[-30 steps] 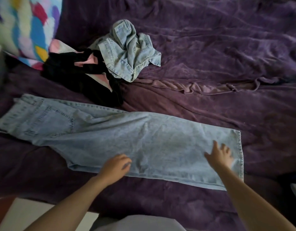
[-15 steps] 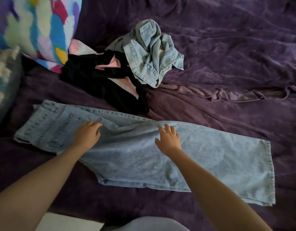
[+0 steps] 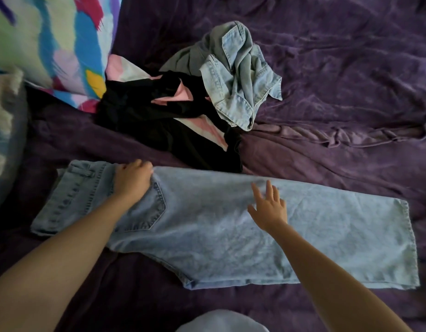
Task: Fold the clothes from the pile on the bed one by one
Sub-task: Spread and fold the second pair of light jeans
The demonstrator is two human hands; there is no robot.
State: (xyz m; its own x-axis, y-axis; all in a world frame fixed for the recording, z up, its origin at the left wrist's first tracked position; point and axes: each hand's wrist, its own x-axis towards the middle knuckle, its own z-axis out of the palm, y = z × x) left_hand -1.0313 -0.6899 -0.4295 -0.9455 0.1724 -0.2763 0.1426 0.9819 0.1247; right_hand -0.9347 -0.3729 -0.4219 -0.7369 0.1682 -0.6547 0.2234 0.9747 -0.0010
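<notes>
Jeans (image 3: 219, 231): light blue, flat across the near part of the bed (image 3: 351, 68), one leg laid on the other, waistband to the left, hems to the right.
Left hand (image 3: 133, 179): arm reaches forward over the back pocket. The fingers are bent down at the jeans' far edge by the waistband, and I cannot tell whether they pinch cloth.
Right hand (image 3: 268, 207): palm down on the thigh part, fingers straight and spread, holding nothing.
Pile: just beyond the jeans, a crumpled denim shirt (image 3: 236, 75) beside a black garment (image 3: 145, 116).
Pillow (image 3: 46, 41): multicoloured, far left.
</notes>
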